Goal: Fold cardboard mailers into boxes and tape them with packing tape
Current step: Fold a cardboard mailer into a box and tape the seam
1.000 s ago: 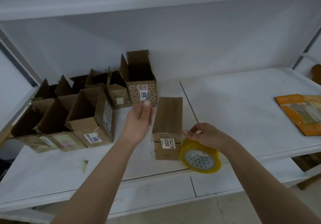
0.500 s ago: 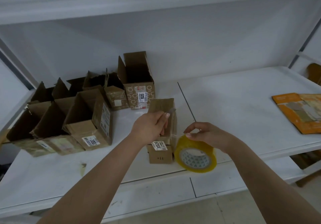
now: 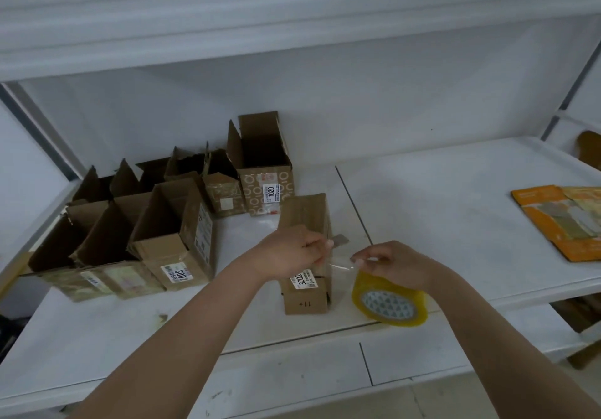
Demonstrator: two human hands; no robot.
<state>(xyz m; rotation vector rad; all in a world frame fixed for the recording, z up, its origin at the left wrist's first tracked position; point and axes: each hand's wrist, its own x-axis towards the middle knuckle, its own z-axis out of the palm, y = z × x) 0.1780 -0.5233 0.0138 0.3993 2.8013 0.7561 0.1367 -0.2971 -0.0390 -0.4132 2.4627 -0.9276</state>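
- The free end of a clear tape strip (image 3: 338, 264) is pinched between the fingers (image 3: 320, 249) of the left hand (image 3: 289, 251), just above the box being sealed.
- The tape roll (image 3: 390, 301) is gripped by the right hand (image 3: 395, 264), fingers curled over its top; the roll is held at the worktop's front edge, just right of the box.
- The strip is seen stretched between the two hands, not yet laid on the cardboard.
- The box in hand (image 3: 305, 252), labelled 3002, lies closed on its side near the middle of the worktop (image 3: 422, 197), toward the front edge.
- Progress is judged as well along: roughly eight folded boxes (image 3: 172, 233) are counted standing toward the back left corner, open tops up, their bases apparently taped; an exact count is prevented by overlap.
- Left to do, as judged: the strip pressed over this box's seam and cut.
- One tape roll is counted.
- Flat orange mailers (image 3: 566, 220), seemingly two overlapped, lie at the right edge, unfolded.
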